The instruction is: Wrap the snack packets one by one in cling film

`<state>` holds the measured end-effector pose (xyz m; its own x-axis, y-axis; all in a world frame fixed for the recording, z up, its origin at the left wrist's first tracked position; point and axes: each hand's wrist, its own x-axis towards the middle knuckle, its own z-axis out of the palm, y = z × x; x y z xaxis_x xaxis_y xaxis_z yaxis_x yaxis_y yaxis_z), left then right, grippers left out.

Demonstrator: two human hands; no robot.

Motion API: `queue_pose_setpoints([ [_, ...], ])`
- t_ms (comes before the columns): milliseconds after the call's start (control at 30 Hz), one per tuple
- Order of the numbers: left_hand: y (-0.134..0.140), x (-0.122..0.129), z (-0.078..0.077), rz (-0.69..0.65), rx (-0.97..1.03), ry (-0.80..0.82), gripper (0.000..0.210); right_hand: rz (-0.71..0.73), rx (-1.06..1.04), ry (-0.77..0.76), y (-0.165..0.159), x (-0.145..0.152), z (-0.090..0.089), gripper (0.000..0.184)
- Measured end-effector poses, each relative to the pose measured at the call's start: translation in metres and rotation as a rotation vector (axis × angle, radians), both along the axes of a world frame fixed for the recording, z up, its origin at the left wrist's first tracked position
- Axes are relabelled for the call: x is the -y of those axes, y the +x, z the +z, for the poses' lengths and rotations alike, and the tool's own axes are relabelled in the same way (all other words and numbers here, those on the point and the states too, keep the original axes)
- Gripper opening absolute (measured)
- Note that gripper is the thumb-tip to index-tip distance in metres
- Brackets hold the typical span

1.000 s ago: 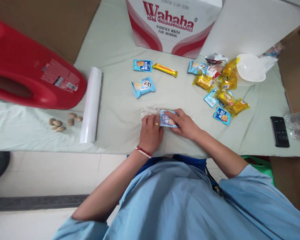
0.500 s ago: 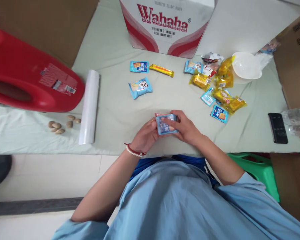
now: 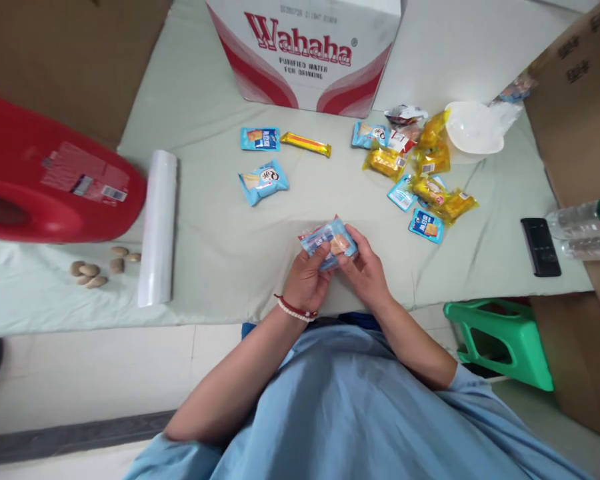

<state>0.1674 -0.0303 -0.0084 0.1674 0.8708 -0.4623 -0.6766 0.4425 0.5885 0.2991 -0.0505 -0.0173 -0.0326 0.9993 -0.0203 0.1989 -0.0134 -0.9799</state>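
Both hands hold a blue snack packet (image 3: 337, 241) over the front of the table, with a bit of red wrapper showing behind it. My left hand (image 3: 307, 277) is closed on its lower left, thumb across the front. At its right edge, the fingers of my right hand (image 3: 367, 270) grip it. Beyond them lie a flat blue packet (image 3: 260, 139), a thin yellow stick packet (image 3: 306, 144) and a puffy light-blue packet (image 3: 264, 181). To the right is a pile of yellow-wrapped snacks (image 3: 387, 162) mixed with blue packets (image 3: 427, 225).
A Wahaha carton (image 3: 310, 60) stands at the back. Leftward are a red jug (image 3: 80, 180), a white roll (image 3: 159, 227) and several brown stones (image 3: 87, 270). Rightward are a white bowl (image 3: 475, 130), a black phone-like device (image 3: 541, 247), clear bottles (image 3: 580, 223) and a green stool (image 3: 505, 340).
The packet in my hands has turned and tilted, its right side now higher. My left thumb has come onto its front, and my right fingers have slid to its right edge. The camera view has shifted.
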Motion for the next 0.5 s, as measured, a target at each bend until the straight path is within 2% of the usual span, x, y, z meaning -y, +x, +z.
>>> queue_pose_setpoints([
  [100, 0.014, 0.002, 0.004, -0.012, 0.056, 0.019, 0.047, -0.068, -0.285, -0.082, -0.010, -0.004, -0.007, 0.084],
  [200, 0.025, 0.000, 0.008, -0.004, -0.104, 0.174, 0.048, -0.083, -0.484, -0.083, -0.018, -0.005, -0.006, 0.084],
  [267, 0.029, -0.003, 0.011, -0.036, -0.347, 0.310, 0.046, -0.121, -0.553, -0.079, -0.020, -0.006, -0.001, 0.073],
  [367, 0.031, -0.007, 0.012, -0.165, -0.693, 0.512, 0.045, -0.253, -0.650, -0.071, -0.009, -0.011, 0.007, 0.049],
  [433, 0.032, -0.008, 0.010, -0.235, -0.759, 0.576, 0.050, -0.294, -0.675, -0.038, 0.006, -0.015, 0.009, 0.035],
  [500, 0.032, -0.007, 0.004, -0.241, -0.778, 0.536, 0.058, -0.278, -0.660, -0.028, 0.025, -0.017, 0.009, 0.029],
])
